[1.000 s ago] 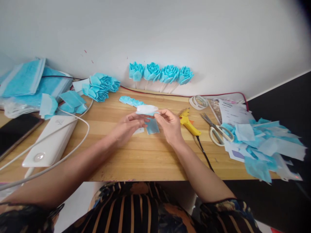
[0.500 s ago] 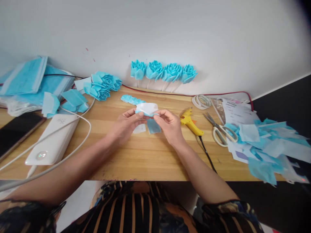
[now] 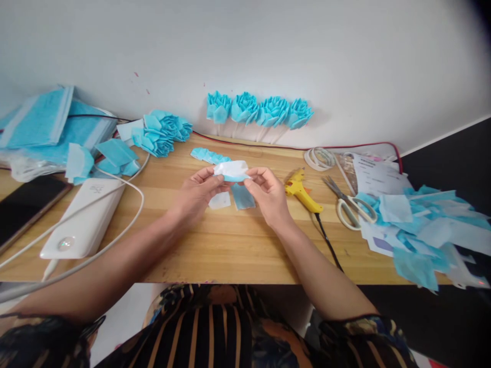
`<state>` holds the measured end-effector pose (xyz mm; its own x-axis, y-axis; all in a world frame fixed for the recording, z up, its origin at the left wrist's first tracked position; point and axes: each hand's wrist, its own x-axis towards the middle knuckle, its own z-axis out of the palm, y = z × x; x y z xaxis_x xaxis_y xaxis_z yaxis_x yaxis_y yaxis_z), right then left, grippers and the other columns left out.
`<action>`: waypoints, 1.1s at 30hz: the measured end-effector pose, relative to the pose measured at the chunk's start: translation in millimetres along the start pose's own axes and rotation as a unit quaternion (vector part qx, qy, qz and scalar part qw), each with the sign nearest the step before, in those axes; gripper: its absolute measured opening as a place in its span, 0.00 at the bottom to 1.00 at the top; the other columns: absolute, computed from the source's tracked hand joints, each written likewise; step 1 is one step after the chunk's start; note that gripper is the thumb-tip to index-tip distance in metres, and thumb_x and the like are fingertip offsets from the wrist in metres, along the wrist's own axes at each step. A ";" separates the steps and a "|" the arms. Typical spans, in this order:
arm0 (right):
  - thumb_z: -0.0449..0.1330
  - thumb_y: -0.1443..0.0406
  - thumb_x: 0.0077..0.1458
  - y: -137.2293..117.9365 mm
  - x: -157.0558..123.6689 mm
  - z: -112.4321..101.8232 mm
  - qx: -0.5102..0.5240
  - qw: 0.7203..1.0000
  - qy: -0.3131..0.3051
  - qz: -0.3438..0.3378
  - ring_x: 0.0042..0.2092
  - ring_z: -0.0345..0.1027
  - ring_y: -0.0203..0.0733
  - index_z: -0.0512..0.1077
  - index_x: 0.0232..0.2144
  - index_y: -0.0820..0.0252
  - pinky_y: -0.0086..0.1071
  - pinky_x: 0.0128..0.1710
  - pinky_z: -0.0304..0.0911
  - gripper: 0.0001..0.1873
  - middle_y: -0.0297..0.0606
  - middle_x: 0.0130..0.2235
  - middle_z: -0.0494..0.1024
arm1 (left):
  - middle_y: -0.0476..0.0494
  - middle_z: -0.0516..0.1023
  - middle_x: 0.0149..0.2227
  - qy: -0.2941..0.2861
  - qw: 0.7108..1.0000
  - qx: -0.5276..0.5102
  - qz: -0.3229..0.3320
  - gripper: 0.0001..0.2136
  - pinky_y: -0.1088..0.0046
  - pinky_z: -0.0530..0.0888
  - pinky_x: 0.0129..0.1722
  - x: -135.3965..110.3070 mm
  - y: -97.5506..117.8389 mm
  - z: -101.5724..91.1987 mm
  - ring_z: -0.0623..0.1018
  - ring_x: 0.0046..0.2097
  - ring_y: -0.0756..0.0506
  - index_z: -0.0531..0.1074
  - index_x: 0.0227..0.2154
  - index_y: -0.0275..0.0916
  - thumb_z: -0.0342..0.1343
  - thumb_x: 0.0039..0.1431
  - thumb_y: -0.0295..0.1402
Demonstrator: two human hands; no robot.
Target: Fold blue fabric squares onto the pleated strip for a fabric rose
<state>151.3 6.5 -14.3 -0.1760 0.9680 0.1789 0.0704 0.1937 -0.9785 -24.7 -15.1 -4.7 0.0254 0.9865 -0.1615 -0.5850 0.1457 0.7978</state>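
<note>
Between my hands is a small piece of mask fabric [image 3: 232, 168], white on most of its face with a blue folded lower edge. My left hand [image 3: 197, 191] pinches its left end between thumb and fingers. At the right end, my right hand [image 3: 267, 193] pinches the same piece. Just under it on the table lie a white fabric piece [image 3: 220, 201] and a blue fabric piece [image 3: 243, 197], both partly covered by the hands. Behind my left hand rests a row of folded blue petals [image 3: 208, 155], its right end hidden by the held piece.
Right of my hands are a yellow glue gun [image 3: 303, 191], scissors [image 3: 351, 204], tape rolls [image 3: 319, 159] and a heap of fabric scraps [image 3: 433, 220]. Several blue flowers [image 3: 245, 108] lean on the wall. Leftward: more flowers [image 3: 161, 134], masks [image 3: 42, 122], a power bank [image 3: 82, 220], a phone [image 3: 28, 212].
The held fabric piece has tilted slightly, its blue edge now flatter and straighter between the fingers. Both hands keep their pinch in nearly the same place.
</note>
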 end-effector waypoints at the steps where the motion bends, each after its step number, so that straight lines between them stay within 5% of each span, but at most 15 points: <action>1: 0.63 0.58 0.56 1.6 0.5 -0.5 0.010 1.000 -0.007 -0.002 0.39 0.75 0.39 0.70 0.46 0.52 0.35 0.40 0.72 0.16 0.33 0.37 0.81 | 0.45 0.84 0.36 0.000 1.000 0.000 -0.001 0.08 0.71 0.76 0.43 -0.1 0.2 0.1 0.82 0.37 0.48 0.80 0.33 0.35 0.71 0.49 0.27; 5: 0.64 0.57 0.57 8.4 3.5 -2.9 0.021 0.996 -0.073 -0.039 0.48 0.77 0.44 0.55 0.66 0.49 0.39 0.48 0.74 0.38 0.38 0.47 0.82 | 0.44 0.84 0.37 -0.001 1.000 0.001 -0.001 0.10 0.70 0.76 0.44 -0.7 0.7 0.9 0.82 0.38 0.47 0.80 0.35 0.36 0.71 0.48 0.27; 8: 0.64 0.56 0.58 12.0 4.7 -4.6 -0.009 0.993 -0.095 -0.066 0.51 0.76 0.45 0.51 0.70 0.50 0.41 0.51 0.73 0.43 0.39 0.49 0.82 | 0.44 0.84 0.38 -0.001 1.000 0.032 0.000 0.11 0.69 0.76 0.43 -1.1 0.4 0.7 0.82 0.37 0.47 0.80 0.36 0.36 0.70 0.49 0.27; 16: 0.66 0.59 0.55 7.3 3.9 -6.5 0.001 0.998 -0.059 0.007 0.45 0.78 0.44 0.68 0.61 0.49 0.39 0.45 0.76 0.32 0.36 0.47 0.83 | 0.48 0.83 0.35 -0.021 0.993 0.112 0.026 0.11 0.71 0.76 0.39 -2.8 2.4 -1.3 0.79 0.32 0.49 0.81 0.39 0.39 0.67 0.51 0.27; 24: 0.67 0.58 0.54 -3.4 0.3 -2.7 0.027 0.999 -0.047 0.008 0.52 0.76 0.44 0.76 0.52 0.50 0.40 0.53 0.73 0.23 0.36 0.53 0.81 | 0.45 0.82 0.40 -0.059 0.998 0.010 -0.001 0.22 0.69 0.76 0.42 -4.7 6.0 4.3 0.80 0.40 0.46 0.78 0.49 0.43 0.71 0.50 0.33; 28: 0.67 0.58 0.54 -2.1 -0.1 -0.9 0.024 0.998 -0.049 0.003 0.52 0.76 0.44 0.74 0.54 0.51 0.39 0.52 0.73 0.25 0.37 0.55 0.80 | 0.42 0.81 0.36 -0.104 0.991 0.062 -0.051 0.13 0.69 0.74 0.40 -3.3 -1.8 0.5 0.79 0.38 0.46 0.82 0.38 0.36 0.71 0.51 0.36; 33: 0.65 0.57 0.57 -0.1 -1.3 -1.8 -0.013 0.997 -0.075 -0.014 0.48 0.76 0.43 0.71 0.57 0.51 0.40 0.50 0.73 0.26 0.37 0.50 0.81 | 0.42 0.81 0.30 -0.060 0.994 0.084 -0.035 0.10 0.70 0.74 0.37 -0.1 -4.3 -4.6 0.77 0.34 0.47 0.81 0.27 0.34 0.70 0.52 0.37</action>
<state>153.3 5.5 -14.3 -0.3222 0.9281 0.1867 0.0878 0.2256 -0.9702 -25.9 -16.2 -10.8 0.1639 0.9739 -0.1572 -0.4344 0.2143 0.8748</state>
